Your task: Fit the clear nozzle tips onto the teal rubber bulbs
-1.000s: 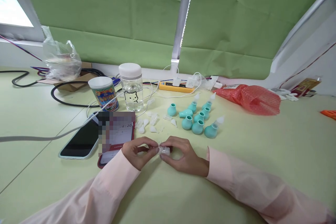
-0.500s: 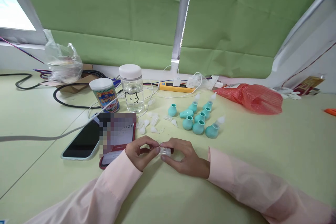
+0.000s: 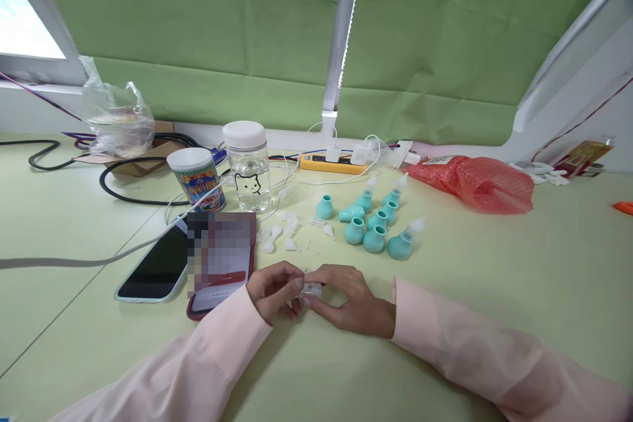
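Note:
My left hand (image 3: 274, 290) and my right hand (image 3: 346, 297) meet low on the pale green table (image 3: 494, 277), both pinched on one small clear plastic part (image 3: 310, 289) between the fingertips. Beyond them lie several loose clear plastic tips (image 3: 277, 232). To the right of those stand several teal rubber bulbs (image 3: 374, 224), some with a clear tip fitted on top. Both my sleeves are pale pink.
Left of my hands lie a red-cased phone (image 3: 221, 262) and a dark phone (image 3: 155, 264) on a cable. Behind them stand a printed can (image 3: 195, 179) and a clear jar (image 3: 247, 165). A yellow power strip (image 3: 331, 163), a red mesh bag (image 3: 475, 183) and a plastic bag (image 3: 116, 117) sit farther back.
My left hand has slid a little to the right, closer onto the clear part. The right hand has hardly moved.

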`<state>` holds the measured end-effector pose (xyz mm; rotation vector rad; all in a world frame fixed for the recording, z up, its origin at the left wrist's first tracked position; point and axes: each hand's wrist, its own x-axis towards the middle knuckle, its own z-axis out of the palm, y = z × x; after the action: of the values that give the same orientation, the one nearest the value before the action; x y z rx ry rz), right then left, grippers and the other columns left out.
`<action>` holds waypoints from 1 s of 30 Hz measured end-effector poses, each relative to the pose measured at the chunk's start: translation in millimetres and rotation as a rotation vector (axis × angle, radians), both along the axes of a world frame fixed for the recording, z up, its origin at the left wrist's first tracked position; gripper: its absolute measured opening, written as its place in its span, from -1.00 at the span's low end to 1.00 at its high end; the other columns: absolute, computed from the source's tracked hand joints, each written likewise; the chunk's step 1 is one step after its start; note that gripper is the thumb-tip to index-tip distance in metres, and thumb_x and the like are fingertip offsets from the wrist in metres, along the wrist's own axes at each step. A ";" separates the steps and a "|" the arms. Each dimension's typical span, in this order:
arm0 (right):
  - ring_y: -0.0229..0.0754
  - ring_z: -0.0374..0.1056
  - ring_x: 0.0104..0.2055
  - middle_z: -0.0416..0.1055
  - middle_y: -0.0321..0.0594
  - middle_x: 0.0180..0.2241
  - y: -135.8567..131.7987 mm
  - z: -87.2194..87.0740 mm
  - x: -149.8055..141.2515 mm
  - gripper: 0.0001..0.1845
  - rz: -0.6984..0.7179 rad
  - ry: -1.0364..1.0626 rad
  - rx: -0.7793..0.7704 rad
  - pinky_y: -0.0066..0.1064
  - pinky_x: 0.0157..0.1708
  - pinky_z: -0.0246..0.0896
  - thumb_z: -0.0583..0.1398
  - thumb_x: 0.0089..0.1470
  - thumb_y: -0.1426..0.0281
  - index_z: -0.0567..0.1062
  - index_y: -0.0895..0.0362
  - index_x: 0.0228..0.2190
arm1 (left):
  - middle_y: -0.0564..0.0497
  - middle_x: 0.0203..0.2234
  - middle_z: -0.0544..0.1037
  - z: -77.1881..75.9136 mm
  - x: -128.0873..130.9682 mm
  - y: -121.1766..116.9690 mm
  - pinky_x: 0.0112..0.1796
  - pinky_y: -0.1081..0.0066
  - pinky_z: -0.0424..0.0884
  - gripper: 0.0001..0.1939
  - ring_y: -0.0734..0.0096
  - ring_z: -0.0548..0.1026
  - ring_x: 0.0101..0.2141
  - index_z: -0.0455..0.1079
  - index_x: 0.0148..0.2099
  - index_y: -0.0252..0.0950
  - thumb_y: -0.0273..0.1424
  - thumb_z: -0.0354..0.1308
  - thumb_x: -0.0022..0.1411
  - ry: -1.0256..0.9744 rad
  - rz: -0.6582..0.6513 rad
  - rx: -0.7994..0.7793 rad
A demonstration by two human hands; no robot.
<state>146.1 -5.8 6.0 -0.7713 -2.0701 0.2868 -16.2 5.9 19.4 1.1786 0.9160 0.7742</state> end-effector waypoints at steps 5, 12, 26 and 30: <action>-0.30 0.34 -0.45 0.41 -0.31 -0.49 -0.3 -1.1 0.0 -0.86 0.005 -0.033 0.032 -0.49 -0.46 0.24 0.11 -0.03 0.37 0.30 0.06 -0.33 | 0.07 -0.69 0.42 -1.4 -2.0 0.8 -0.66 0.51 0.35 -0.69 0.51 0.38 -0.68 0.29 -0.43 -0.38 -0.21 0.18 -0.12 -0.052 -0.057 -0.046; -0.30 0.33 -0.39 0.40 -0.23 -0.42 0.8 -1.8 0.5 -0.87 0.069 -0.031 0.035 -0.49 -0.43 0.27 0.11 -0.02 0.43 0.31 0.11 -0.33 | 0.08 -0.70 0.43 -2.8 -2.9 2.5 -0.66 0.52 0.33 -0.73 0.50 0.39 -0.67 0.29 -0.47 -0.38 -0.27 0.21 -0.15 -0.110 -0.040 -0.081; -0.35 0.31 -0.39 0.36 -0.27 -0.42 1.9 -2.5 1.9 -0.87 0.075 -0.055 0.074 -0.54 -0.42 0.25 0.07 0.02 0.47 0.30 0.07 -0.31 | 0.06 -0.70 0.44 -1.1 -1.6 2.9 -0.65 0.52 0.34 -0.72 0.50 0.40 -0.67 0.28 -0.53 -0.38 -0.26 0.23 -0.15 -0.167 -0.014 -0.101; -0.35 0.29 -0.41 0.36 -0.27 -0.42 2.2 -3.1 2.1 -0.88 0.068 -0.087 0.074 -0.54 -0.43 0.26 0.06 0.03 0.45 0.31 0.06 -0.32 | 0.08 -0.72 0.42 -1.1 -0.3 1.3 -0.67 0.53 0.32 -0.72 0.51 0.39 -0.69 0.28 -0.54 -0.38 -0.26 0.23 -0.14 -0.137 0.026 -0.074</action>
<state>148.3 -3.6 2.9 -0.6805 -2.1797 0.2161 -16.5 7.2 18.4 1.0374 0.8403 0.8251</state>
